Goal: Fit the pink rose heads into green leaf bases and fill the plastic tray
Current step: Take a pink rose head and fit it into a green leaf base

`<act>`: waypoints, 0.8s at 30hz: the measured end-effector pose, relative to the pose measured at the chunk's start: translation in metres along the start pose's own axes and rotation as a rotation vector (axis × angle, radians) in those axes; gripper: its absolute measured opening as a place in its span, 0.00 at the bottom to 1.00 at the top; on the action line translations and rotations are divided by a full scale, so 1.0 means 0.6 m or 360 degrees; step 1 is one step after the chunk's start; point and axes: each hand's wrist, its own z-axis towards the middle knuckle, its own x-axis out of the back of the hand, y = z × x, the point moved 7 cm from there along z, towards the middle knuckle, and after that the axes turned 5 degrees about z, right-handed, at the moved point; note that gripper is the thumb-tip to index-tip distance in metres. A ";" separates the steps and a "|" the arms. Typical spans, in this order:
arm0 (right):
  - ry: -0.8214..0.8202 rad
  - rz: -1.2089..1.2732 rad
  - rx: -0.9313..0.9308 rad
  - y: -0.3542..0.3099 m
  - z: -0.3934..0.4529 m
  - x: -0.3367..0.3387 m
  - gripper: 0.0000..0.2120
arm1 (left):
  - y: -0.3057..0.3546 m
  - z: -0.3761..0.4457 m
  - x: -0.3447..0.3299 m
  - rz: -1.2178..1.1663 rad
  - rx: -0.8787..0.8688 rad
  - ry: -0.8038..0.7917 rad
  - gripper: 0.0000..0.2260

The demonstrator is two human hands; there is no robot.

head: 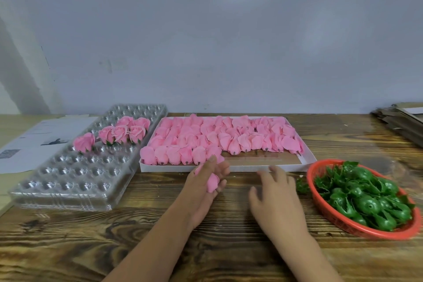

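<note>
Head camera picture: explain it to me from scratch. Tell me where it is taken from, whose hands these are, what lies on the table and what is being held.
There is no machine here. A person wears a wide-angle camera on the head, looking forward and down, so the two bare arms reaching in from the bottom are their own.

The left hand holds a pink rose head. The right hand is open and empty, hovering above the wooden table.

On the table, from left to right: some printed paper; a clear plastic tray with many small cups, where six finished roses already sit and most cups are empty; a shallow white box packed with loose pink rose heads; a red basket of green leaf bases. One leaf base lies on the table beside the basket. Flattened cardboard is stacked at the far right.
</note>
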 end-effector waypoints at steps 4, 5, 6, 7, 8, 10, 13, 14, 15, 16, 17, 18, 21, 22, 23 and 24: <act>-0.0151 -0.0396 -0.0117 0.029 0.012 0.011 0.24 | -0.001 -0.001 0.000 -0.0015 0.0007 -0.0048 0.16; -0.0192 -0.0441 -0.0137 0.035 0.016 0.010 0.25 | -0.001 0.000 0.000 -0.0017 0.0006 -0.0051 0.17; -0.0226 -0.0467 -0.0161 0.040 0.019 0.008 0.25 | -0.002 0.000 0.000 -0.0014 0.0003 -0.0058 0.17; -0.0256 -0.0475 -0.0192 0.044 0.021 0.006 0.24 | -0.002 0.000 -0.001 -0.0009 -0.0001 -0.0064 0.18; -0.0279 -0.0478 -0.0221 0.047 0.024 0.004 0.24 | -0.002 0.000 -0.001 -0.0003 -0.0003 -0.0067 0.19; -0.0321 -0.0487 -0.0266 0.050 0.027 -0.001 0.22 | -0.002 0.000 0.001 0.0006 0.0001 -0.0063 0.20; -0.0319 -0.0512 -0.0308 0.052 0.032 -0.001 0.18 | -0.003 0.000 0.001 0.0023 0.0013 -0.0063 0.24; -0.0289 -0.0517 -0.0299 0.052 0.034 0.001 0.17 | -0.003 0.000 0.001 0.0029 0.0012 -0.0067 0.25; -0.0261 -0.0501 -0.0287 0.053 0.037 0.003 0.15 | -0.003 0.001 0.001 0.0033 0.0011 -0.0072 0.25; -0.0238 -0.0457 -0.0276 0.054 0.040 0.004 0.15 | -0.003 0.001 0.000 0.0037 0.0010 -0.0076 0.24; -0.0224 -0.0393 -0.0272 0.057 0.042 0.004 0.15 | -0.003 0.000 0.000 0.0039 0.0010 -0.0076 0.24; -0.0214 -0.0323 -0.0275 0.058 0.043 0.004 0.16 | -0.002 0.000 0.000 0.0041 0.0009 -0.0073 0.24; -0.0197 -0.0134 -0.0247 0.057 0.045 0.002 0.18 | -0.002 0.000 0.002 0.0029 0.0008 -0.0065 0.24; -0.0192 -0.0065 -0.0215 0.053 0.045 0.000 0.18 | -0.002 0.000 0.002 0.0025 0.0011 -0.0065 0.25; -0.0181 0.0014 -0.0171 0.048 0.044 0.000 0.18 | -0.002 0.000 0.002 0.0024 0.0015 -0.0066 0.25; -0.0154 0.0099 -0.0105 0.041 0.043 0.002 0.18 | -0.003 0.000 0.001 0.0022 0.0020 -0.0065 0.25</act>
